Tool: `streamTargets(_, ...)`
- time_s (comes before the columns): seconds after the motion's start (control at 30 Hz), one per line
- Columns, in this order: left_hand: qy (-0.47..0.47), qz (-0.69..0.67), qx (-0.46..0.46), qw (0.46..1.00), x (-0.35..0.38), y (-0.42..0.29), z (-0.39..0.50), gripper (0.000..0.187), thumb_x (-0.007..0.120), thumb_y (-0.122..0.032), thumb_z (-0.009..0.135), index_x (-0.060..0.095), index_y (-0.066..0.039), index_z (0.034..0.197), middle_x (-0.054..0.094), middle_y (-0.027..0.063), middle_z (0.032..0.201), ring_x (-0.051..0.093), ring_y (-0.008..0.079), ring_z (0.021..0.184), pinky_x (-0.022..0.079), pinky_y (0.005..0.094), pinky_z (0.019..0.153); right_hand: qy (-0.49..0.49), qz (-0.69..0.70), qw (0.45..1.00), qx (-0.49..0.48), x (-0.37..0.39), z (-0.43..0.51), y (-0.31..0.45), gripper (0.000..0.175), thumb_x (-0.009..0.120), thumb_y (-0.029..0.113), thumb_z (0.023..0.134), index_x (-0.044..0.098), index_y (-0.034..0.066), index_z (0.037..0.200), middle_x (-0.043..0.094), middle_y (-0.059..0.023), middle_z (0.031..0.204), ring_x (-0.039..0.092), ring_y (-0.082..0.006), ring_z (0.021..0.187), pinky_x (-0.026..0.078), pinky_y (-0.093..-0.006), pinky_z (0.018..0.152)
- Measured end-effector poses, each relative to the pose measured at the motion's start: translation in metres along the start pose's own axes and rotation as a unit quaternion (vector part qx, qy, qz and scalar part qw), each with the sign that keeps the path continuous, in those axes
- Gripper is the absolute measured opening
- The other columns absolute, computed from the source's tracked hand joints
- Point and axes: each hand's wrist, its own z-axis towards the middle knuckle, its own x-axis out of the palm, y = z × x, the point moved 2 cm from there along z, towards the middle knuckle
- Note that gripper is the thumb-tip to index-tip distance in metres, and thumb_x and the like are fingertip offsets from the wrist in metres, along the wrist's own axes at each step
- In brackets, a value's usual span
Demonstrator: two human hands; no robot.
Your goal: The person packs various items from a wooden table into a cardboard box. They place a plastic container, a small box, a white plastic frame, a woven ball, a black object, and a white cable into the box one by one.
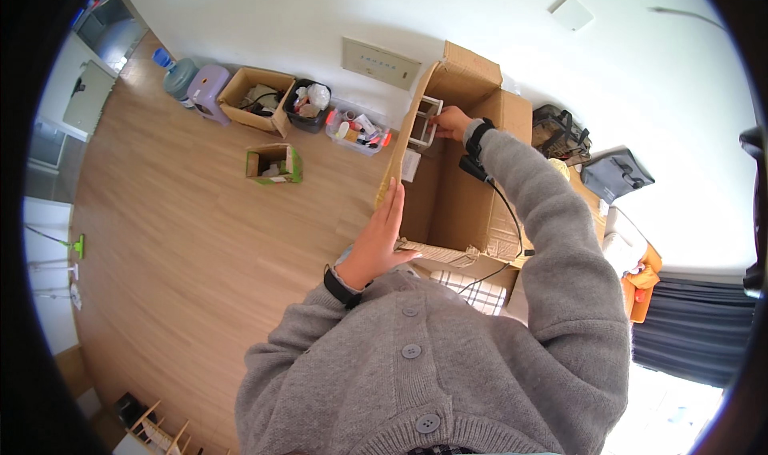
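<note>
In front of me stands a large cardboard box (pixel 462 197) with its top flaps spread apart. My right hand (pixel 451 123) reaches inside and grips the edge of a small white rack-like frame (pixel 423 124), which is at the box's far left inner wall. My left hand (pixel 379 233) lies flat against the near left corner of the box, fingers along the outside of its left wall and thumb over the near edge. A white flat item (pixel 410 165) lies in the box below the frame. What else is in the box is hidden from me.
Along the wall stand a water jug (pixel 180 80), a purple stool (pixel 210 92), an open carton (pixel 252 119), a black bin (pixel 307 119) and a clear plastic tub (pixel 360 140). A small green carton (pixel 294 166) sits on the wooden floor. Bags (pixel 561 132) lie right of the box.
</note>
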Motion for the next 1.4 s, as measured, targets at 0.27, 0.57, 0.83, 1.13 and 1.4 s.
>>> streamTargets(0.27, 0.003, 0.002, -0.009, 1.000, 0.000, 0.000, 0.000, 0.134, 0.093, -0.019, 0.072, 0.002, 0.003, 0.168, 0.008, 0.0333, 0.173, 0.022, 0.0493, 0.158, 0.031, 0.0474, 0.127, 0.001, -0.027, 1.000, -0.006, 0.003, 0.010, -0.009, 0.015, 0.068, 0.000, 0.099, 0.068, -0.0037, 0.113, 0.071, -0.0136, 0.102, 0.073, -0.0296, 0.086, 0.066, -0.0444, 0.077)
streamTargets(0.57, 0.004, -0.007, -0.012, 1.000, 0.002, 0.000, 0.000, 0.135, 0.093, -0.019, 0.073, 0.001, 0.001, 0.169, 0.006, 0.0323, 0.174, 0.020, 0.0489, 0.159, 0.029, 0.0475, 0.128, -0.001, -0.052, 0.999, 0.006, 0.002, 0.016, -0.008, 0.018, 0.071, 0.011, 0.101, 0.068, -0.0001, 0.115, 0.069, -0.0097, 0.104, 0.070, -0.0242, 0.093, 0.064, -0.0421, 0.083)
streamTargets(0.83, 0.002, -0.011, 0.003, 1.000, 0.006, 0.006, 0.001, 0.136, 0.092, -0.024, 0.075, -0.002, -0.001, 0.170, 0.004, 0.0309, 0.175, 0.017, 0.0469, 0.161, 0.026, 0.0476, 0.129, 0.022, -0.073, 0.997, 0.011, -0.008, -0.003, 0.011, 0.037, 0.075, 0.020, 0.100, 0.065, -0.0029, 0.127, 0.064, -0.0119, 0.123, 0.064, -0.0253, 0.106, 0.062, -0.0409, 0.090)
streamTargets(1.13, -0.005, 0.000, 0.013, 1.000, 0.008, 0.007, 0.004, 0.136, 0.093, -0.024, 0.075, -0.003, -0.001, 0.170, 0.004, 0.0308, 0.175, 0.020, 0.0473, 0.160, 0.029, 0.0457, 0.127, 0.035, -0.060, 0.997, -0.014, -0.023, -0.051, 0.042, 0.065, 0.075, 0.020, 0.099, 0.045, -0.0052, 0.151, 0.053, -0.0185, 0.149, 0.059, -0.0348, 0.130, 0.058, -0.0451, 0.104)
streamTargets(1.4, -0.002, 0.013, 0.005, 1.000, 0.007, 0.006, 0.002, 0.136, 0.092, -0.023, 0.076, -0.004, -0.003, 0.170, 0.004, 0.0289, 0.176, 0.023, 0.0461, 0.159, 0.033, 0.0452, 0.126, 0.065, 0.014, 0.996, -0.057, -0.064, -0.105, 0.063, 0.071, 0.071, 0.018, 0.102, 0.034, -0.0089, 0.157, 0.046, -0.0247, 0.155, 0.053, -0.0413, 0.139, 0.054, -0.0481, 0.111)
